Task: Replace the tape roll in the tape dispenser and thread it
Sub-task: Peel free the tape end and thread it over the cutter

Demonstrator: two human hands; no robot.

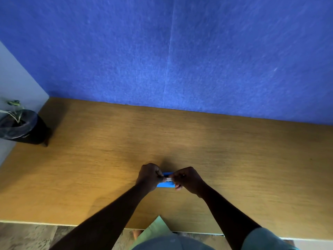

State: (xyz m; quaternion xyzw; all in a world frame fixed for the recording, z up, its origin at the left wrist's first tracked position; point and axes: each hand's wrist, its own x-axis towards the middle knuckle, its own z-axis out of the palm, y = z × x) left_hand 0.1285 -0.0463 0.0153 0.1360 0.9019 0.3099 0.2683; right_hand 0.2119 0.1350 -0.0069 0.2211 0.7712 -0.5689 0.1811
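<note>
Blue plastic marks the tape dispenser (165, 185), which sits on the wooden table (234, 159) directly between and partly beneath both hands. The left hand (148, 175) has its fingers curled inward at the dispenser's left end; its thumb and fingertips close on the near end of a short pale strip, apparently the tape (169, 179), that bridges the narrow gap between the two hands. The right hand (187, 179) is likewise curled, pinching the strip's opposite end, with its lower fingers tucked against the dispenser's right end. Both grips are narrow and tight, fingertips nearly meeting across the strip. The dispenser body shows only as a blue band above the strip and a longer blue edge below it; whether a roll is seated inside cannot be told, as the hands cover the middle.

Beyond the grip, away from the person, the table runs to a blue felt wall panel (198, 60). Far to the left of the hands, at the table's corner, stands a dark pot (27, 130) holding a small plant. Nearer than the grip, a green sheet (156, 228) overlaps the table's front edge.
</note>
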